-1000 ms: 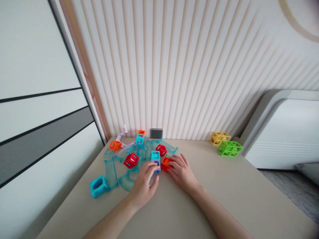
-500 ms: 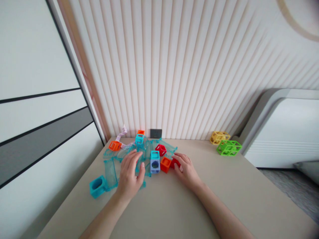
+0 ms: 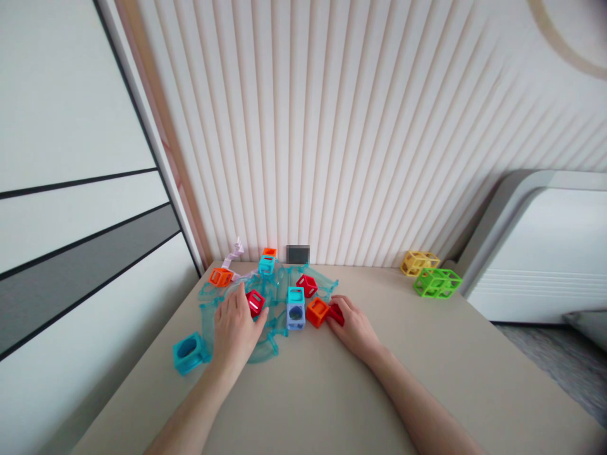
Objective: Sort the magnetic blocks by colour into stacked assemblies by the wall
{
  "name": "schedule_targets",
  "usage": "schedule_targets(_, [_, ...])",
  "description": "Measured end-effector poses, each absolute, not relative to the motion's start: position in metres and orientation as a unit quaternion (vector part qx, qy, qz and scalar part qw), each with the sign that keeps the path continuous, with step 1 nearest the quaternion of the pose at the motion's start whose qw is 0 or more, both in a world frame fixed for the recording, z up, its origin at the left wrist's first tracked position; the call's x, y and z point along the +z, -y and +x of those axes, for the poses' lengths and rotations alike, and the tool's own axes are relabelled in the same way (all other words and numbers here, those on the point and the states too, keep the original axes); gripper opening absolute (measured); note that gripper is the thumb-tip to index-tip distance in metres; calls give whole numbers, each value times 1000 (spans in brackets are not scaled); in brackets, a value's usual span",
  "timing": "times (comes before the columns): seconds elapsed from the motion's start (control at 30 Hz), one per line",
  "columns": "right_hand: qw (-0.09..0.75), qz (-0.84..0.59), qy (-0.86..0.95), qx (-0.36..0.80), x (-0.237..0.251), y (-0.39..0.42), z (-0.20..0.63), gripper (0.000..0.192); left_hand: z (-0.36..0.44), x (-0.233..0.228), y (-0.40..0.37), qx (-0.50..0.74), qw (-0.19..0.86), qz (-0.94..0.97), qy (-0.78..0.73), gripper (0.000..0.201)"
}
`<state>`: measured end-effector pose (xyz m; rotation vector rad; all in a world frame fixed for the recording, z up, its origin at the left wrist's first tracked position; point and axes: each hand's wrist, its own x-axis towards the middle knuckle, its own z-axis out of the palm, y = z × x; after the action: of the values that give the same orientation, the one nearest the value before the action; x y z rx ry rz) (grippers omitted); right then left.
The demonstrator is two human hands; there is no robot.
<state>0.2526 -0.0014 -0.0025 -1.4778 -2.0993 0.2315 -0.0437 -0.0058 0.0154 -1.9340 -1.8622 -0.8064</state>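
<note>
My left hand [image 3: 237, 325] is curled around a red openwork cube [image 3: 256, 303], with the thumb at its right and the fingers along its left. My right hand [image 3: 353, 325] has its fingers over another red cube [image 3: 336, 314], mostly hidden by them. That cube sits against an orange cube [image 3: 317, 311]. Just left of the orange cube stand a lavender cube with a round hole [image 3: 296, 318] and a light blue cube [image 3: 296, 295] touching it. A third red cube [image 3: 307, 286] lies tilted behind them.
Clear teal track pieces [image 3: 270, 344] spread around my left hand, with a teal block [image 3: 188, 352] at the left. An orange frame cube [image 3: 220, 277] and a pale purple twisted piece [image 3: 233, 254] lie farther back. Green blocks [image 3: 437, 283] and yellow blocks [image 3: 419, 263] stand at the right.
My left hand has moved left and slightly down, and the red cube beside its thumb now shows. The fingers of my right hand have drawn closer around their red cube.
</note>
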Motion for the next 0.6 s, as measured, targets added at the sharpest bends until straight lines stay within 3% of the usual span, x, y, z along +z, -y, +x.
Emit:
schedule_targets(0.37, [234, -589, 770, 73, 8, 5, 244, 6, -45, 11, 3, -250, 118, -695, 664, 42])
schedule_targets(0.6, [250, -594, 759, 90, 7, 6, 247, 13, -46, 8, 0, -307, 119, -703, 631, 41])
